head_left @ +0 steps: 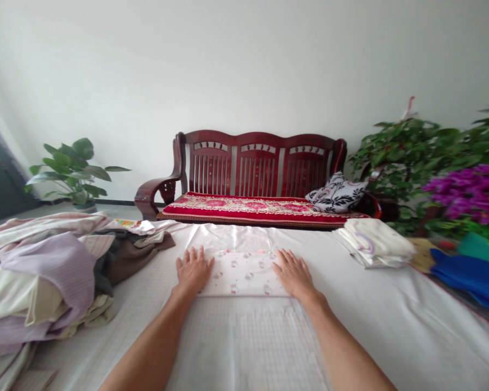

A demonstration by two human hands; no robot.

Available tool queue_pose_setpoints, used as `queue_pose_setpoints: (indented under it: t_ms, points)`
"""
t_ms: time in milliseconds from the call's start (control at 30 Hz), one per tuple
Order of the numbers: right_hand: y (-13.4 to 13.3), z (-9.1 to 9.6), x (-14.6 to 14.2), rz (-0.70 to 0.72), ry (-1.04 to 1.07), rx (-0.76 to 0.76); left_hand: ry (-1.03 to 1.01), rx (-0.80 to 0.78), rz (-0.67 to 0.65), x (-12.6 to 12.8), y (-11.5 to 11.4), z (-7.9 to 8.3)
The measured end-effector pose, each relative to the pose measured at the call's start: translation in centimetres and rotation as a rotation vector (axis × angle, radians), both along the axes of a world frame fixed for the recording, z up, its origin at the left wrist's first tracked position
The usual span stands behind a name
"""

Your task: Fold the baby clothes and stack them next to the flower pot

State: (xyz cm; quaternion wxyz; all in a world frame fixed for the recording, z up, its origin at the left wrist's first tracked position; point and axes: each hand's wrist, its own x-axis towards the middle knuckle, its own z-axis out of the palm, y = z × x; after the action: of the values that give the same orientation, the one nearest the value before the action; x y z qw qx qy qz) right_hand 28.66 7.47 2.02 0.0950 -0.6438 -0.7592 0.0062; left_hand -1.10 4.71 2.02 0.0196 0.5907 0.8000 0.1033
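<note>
A pale pink cloth (244, 274) with small printed figures lies folded into a flat, wide rectangle in front of me. My left hand (194, 270) rests flat on its left end, fingers spread. On the right end lies my right hand (294, 273), palm down with the fingers stretched out. Neither hand grips anything. Because of its folds I cannot tell what kind of garment or cloth it is.
The cloth lies on a white sheet (370, 320). A heap of loose clothes (52, 277) sits at the left, a stack of folded white cloths (377, 241) at the right, beside a blue cloth (470, 277). Beyond stand a wooden bench (256, 163) and plants (415, 146).
</note>
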Motion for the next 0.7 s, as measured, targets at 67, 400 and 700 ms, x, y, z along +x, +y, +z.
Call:
queue_pose_setpoints:
  t_ms: [67, 400, 700]
  points:
    - [-0.1, -0.2, 0.1, -0.018, -0.003, 0.055, 0.01, 0.004, 0.067, -0.5, -0.1, 0.2]
    - [-1.9, 0.8, -1.7, 0.19, 0.002, 0.258, 0.001, 0.046, 0.049, -1.0, -0.4, 2.2]
    - [-3.2, 0.0, -5.0, 0.385, 0.061, 0.099, -0.061, -0.001, 0.087, -1.9, 0.1, 2.1]
